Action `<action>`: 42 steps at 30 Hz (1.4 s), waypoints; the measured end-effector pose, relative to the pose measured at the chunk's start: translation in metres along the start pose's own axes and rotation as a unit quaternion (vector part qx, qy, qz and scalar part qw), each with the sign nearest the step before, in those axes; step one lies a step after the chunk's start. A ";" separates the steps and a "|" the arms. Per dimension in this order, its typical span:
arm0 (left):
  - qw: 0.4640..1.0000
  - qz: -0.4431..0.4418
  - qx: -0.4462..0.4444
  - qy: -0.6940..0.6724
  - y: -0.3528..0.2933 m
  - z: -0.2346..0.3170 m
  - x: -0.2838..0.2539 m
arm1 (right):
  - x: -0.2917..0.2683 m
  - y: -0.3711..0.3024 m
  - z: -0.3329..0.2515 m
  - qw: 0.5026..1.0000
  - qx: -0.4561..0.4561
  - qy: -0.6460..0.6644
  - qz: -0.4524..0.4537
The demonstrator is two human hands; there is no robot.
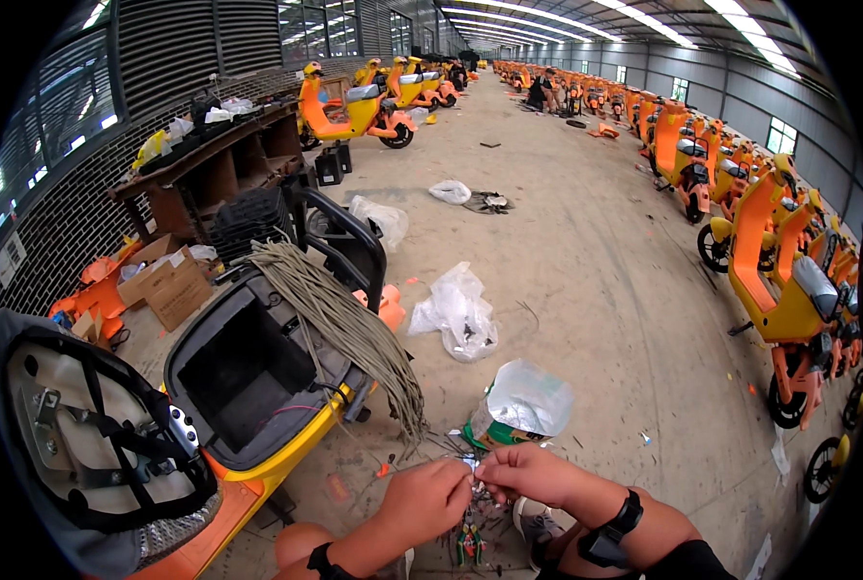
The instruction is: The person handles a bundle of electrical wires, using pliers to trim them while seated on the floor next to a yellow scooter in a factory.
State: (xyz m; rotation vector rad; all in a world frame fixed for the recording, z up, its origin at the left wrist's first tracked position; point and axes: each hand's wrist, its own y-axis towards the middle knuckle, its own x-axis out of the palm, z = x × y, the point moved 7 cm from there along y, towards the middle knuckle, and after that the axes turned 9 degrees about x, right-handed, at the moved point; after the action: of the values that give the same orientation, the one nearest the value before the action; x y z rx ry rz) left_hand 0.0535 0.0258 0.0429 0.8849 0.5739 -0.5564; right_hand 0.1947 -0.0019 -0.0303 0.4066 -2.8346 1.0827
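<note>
My left hand [429, 498] and my right hand [530, 474] meet low in the middle, fingers pinched together. A small pale piece shows between the fingertips, too tiny to name. Just beyond them stands an open green-and-white bag [520, 404] with a silvery lining. Below the hands, pliers with green and red handles [470, 545] lie on the floor among scattered bits. To the left is a yellow and orange scooter [301, 447] with its seat [102, 435] tipped up, baring a dark storage box [243, 367]. A thick bundle of grey-green cables [330, 319] drapes over its rear.
Clear plastic bags [458, 311] lie on the concrete floor [586, 261]. A brown workbench [228, 159] and cardboard boxes [168, 290] stand along the left wall. Rows of scooters [775, 261] line the right side. Someone in dark clothing [544, 92] is far down the aisle.
</note>
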 end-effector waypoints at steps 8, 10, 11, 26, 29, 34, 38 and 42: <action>0.790 -0.052 -0.357 -0.495 -0.025 -0.039 0.031 | 0.030 -0.054 -0.066 0.729 -0.485 -0.456 0.161; 0.723 -0.057 -0.400 -0.560 -0.028 -0.037 0.032 | 0.033 -0.055 -0.065 0.722 -0.493 -0.462 0.151; 0.701 -0.054 -0.412 -0.580 -0.029 -0.037 0.033 | 0.034 -0.055 -0.065 0.725 -0.495 -0.453 0.151; 0.579 -0.067 -0.426 -0.692 -0.032 -0.035 0.045 | 0.032 -0.061 -0.070 0.733 -0.521 -0.415 0.141; 0.584 -0.080 -0.416 -0.692 -0.031 -0.032 0.044 | 0.032 -0.061 -0.071 0.729 -0.523 -0.418 0.143; 0.568 -0.087 -0.414 -0.706 -0.032 -0.027 0.045 | 0.030 -0.058 -0.067 0.740 -0.524 -0.394 0.152; 0.571 -0.078 -0.417 -0.703 -0.031 -0.026 0.043 | 0.031 -0.058 -0.068 0.753 -0.502 -0.391 0.169; 0.661 -0.028 -0.427 -0.616 -0.026 -0.031 0.036 | 0.022 -0.044 -0.058 0.845 -0.347 -0.348 0.212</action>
State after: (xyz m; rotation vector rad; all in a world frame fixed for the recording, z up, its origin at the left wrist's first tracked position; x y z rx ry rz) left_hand 0.0546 0.0309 -0.0109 -0.5140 -0.4317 -0.7029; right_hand 0.1839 0.0008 0.0451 0.1011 -3.7770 -0.2385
